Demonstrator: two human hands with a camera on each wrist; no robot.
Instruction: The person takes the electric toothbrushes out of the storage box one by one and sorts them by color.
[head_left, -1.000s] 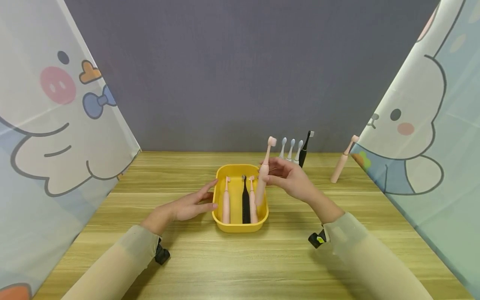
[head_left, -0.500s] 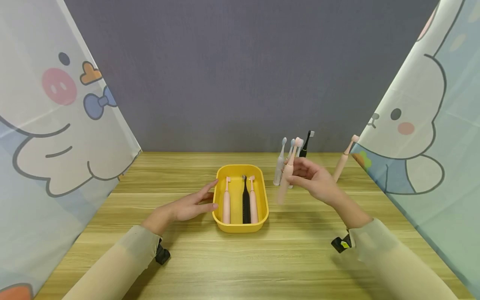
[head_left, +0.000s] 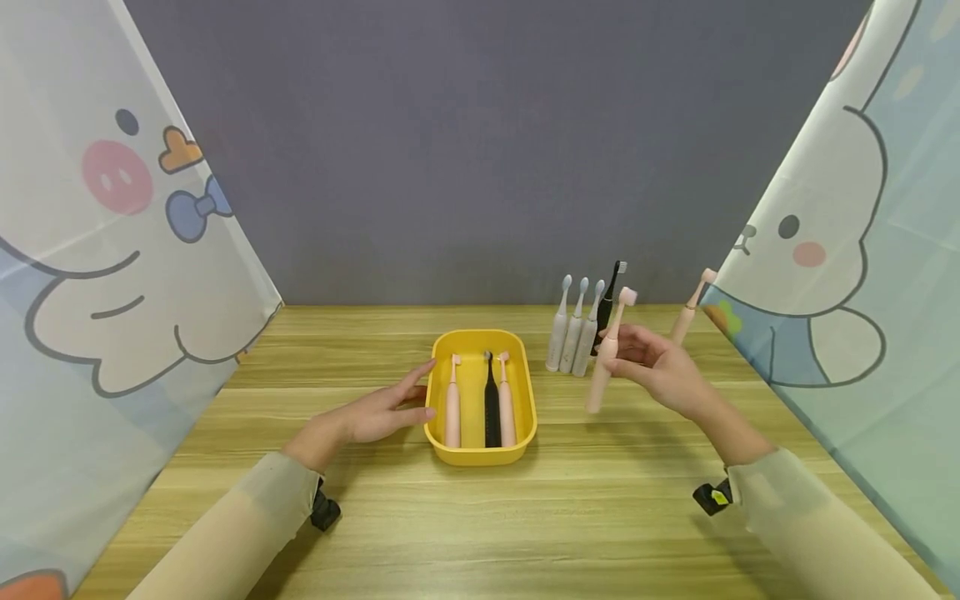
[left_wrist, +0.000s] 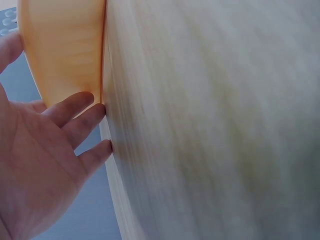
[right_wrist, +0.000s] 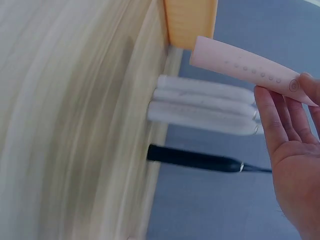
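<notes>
Your right hand [head_left: 663, 371] pinches a pink electric toothbrush [head_left: 602, 379] in the air, right of the yellow tray [head_left: 480, 457].
Your left hand [head_left: 378, 412] is well apart, loosely spread, its fingers touching the tray's left wall. Inside lie two pink brushes [head_left: 453, 415] with a black brush [head_left: 492, 412] between, nearer the right one. Beyond, three white toothbrushes [head_left: 572, 342] and a black toothbrush [head_left: 603, 315] stand upright on the wooden table [head_left: 480, 533]; farther right, another pink toothbrush [head_left: 683, 323] is partly hidden by your right hand.

Yellow rounded-rectangular plastic tray [head_left: 480, 456]: smooth, soft sheen. Slender pale pink plastic toothbrush [head_left: 601, 383]: smooth, matt. Yellow-brown wood-grain bench [head_left: 450, 533]: smooth. Cartoon-printed cloth hangings [head_left: 915, 333]: creased.
</notes>
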